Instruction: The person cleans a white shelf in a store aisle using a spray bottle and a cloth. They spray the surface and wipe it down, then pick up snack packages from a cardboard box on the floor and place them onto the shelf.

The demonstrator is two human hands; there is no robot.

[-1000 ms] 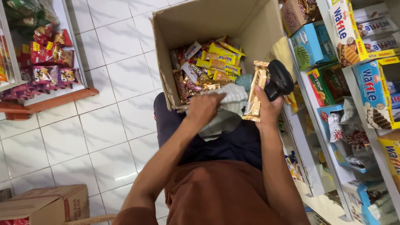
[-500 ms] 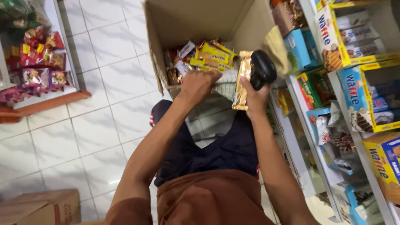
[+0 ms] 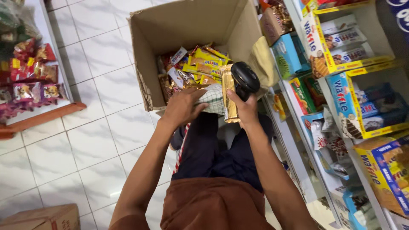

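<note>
Head view, looking down. Left hand (image 3: pixel 181 106) closed on a checked cloth (image 3: pixel 214 99), pressed against the side of a gold-wrapped snack bar (image 3: pixel 229 96). Right hand (image 3: pixel 243 106) clamped around that bar, held upright just over the near edge of the cardboard box (image 3: pixel 187 23), and around a black handheld scanner (image 3: pixel 245 79) beside it. Box stands open on the white tile floor (image 3: pixel 98 127); its bottom is covered with mixed snack packets (image 3: pixel 194 68), yellow, gold and brown. Judgement: wiping of this one bar is in hand, not finished; the many packets in the box appear untouched. Shelves (image 3: pixel 341 85) at right carry boxed wafers and biscuits
</note>
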